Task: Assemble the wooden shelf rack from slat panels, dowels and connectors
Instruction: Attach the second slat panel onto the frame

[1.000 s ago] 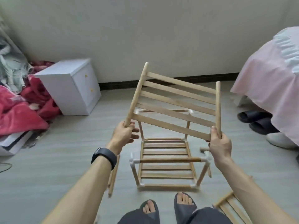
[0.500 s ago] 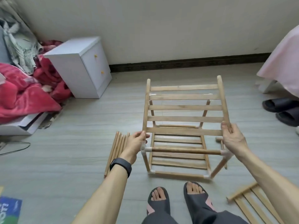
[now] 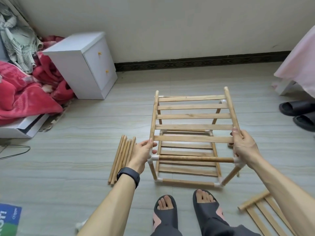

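A slat panel (image 3: 192,126) of 5 slats is being held over the half-built rack (image 3: 187,182), roughly level, with its far end lying close to the rear white connectors (image 3: 223,101). Whether that end is seated in them cannot be told.

The panel's left rail is being gripped near its front end by the left hand (image 3: 143,154), fingers curled round the rail and thumb on top. A dark wristband (image 3: 128,174) is being worn on that arm. The right rail is being gripped by the right hand (image 3: 243,145), with the thumb laid along the top of the rail and the fingers wrapped beneath. Both hands are being kept just above the front connectors (image 3: 154,157), which are joined by a darker dowel (image 3: 196,159).

The rack is being stood on the pale floor (image 3: 76,150), directly in front of 2 feet in dark sandals (image 3: 166,213). A lower shelf of slats (image 3: 187,168) is being carried inside its base.

A bundle of loose dowels (image 3: 121,159) is lying on the floor just left of the left hand. A spare slat panel (image 3: 262,212) is lying at the lower right, partly covered by the right forearm.

A white cabinet (image 3: 81,65) is standing against the wall at upper left, beside a red blanket (image 3: 22,96). Dark slippers (image 3: 296,108) are lying at the right edge, below a pink bedcover (image 3: 300,62).
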